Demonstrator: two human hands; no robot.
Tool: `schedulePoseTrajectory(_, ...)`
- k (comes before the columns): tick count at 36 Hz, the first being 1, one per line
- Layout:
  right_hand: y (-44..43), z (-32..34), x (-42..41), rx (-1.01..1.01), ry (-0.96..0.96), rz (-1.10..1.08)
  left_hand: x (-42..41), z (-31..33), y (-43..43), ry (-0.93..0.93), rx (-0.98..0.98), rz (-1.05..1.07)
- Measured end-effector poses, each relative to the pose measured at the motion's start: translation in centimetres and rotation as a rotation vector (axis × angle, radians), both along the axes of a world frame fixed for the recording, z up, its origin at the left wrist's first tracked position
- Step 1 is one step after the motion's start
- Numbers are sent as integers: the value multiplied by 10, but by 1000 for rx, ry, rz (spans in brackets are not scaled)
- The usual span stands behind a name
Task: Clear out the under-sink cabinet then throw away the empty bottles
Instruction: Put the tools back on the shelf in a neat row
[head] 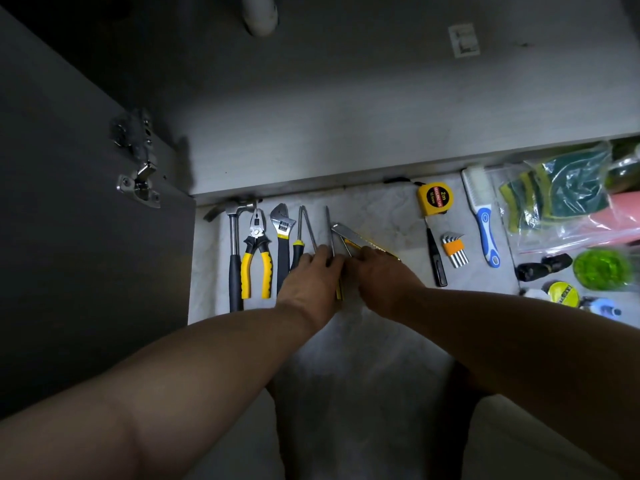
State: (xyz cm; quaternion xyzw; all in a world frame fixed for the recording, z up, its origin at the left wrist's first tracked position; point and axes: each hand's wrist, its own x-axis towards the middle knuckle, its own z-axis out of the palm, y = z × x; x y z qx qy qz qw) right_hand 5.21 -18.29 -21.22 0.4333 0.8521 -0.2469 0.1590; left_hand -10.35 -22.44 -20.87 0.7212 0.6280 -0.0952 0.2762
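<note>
Head view: the under-sink cabinet [346, 116], upper frame, shows only a pipe [259, 15] and a sticker [464, 39], so we judge emptying done. Binning the bottles [604, 309] is left; they sit blurred at lower right, uncountable. Mid-frame floor count: one hammer [235, 251], one pliers [256, 261], one wrench [283, 233], three screwdrivers [300, 226], one knife [348, 233], one tape measure [434, 199]. The left hand [311, 275] and right hand [381, 271] lie on the screwdrivers and knife, gripping or nudging we cannot tell.

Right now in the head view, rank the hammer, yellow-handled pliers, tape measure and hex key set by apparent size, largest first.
1. hammer
2. yellow-handled pliers
3. tape measure and hex key set: too alike to rank.
All four lie on the floor at similar distance.
</note>
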Motion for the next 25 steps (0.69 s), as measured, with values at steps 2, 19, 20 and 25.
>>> schedulePoseTrajectory(2, 0, -1, 1, 6, 14, 13, 0, -2, 1, 2, 3, 0)
schedulePoseTrajectory(19, 19, -4, 18, -83, -45, -474, -7, -5, 8, 15, 0, -25)
schedulePoseTrajectory(20, 18, -5, 18, -112, -42, -513, -8, -4, 8, 27, 0, -32)
schedulePoseTrajectory(25, 15, -4, 14, -194, -20, -636, -6, -1, 10, 58, -10, -50)
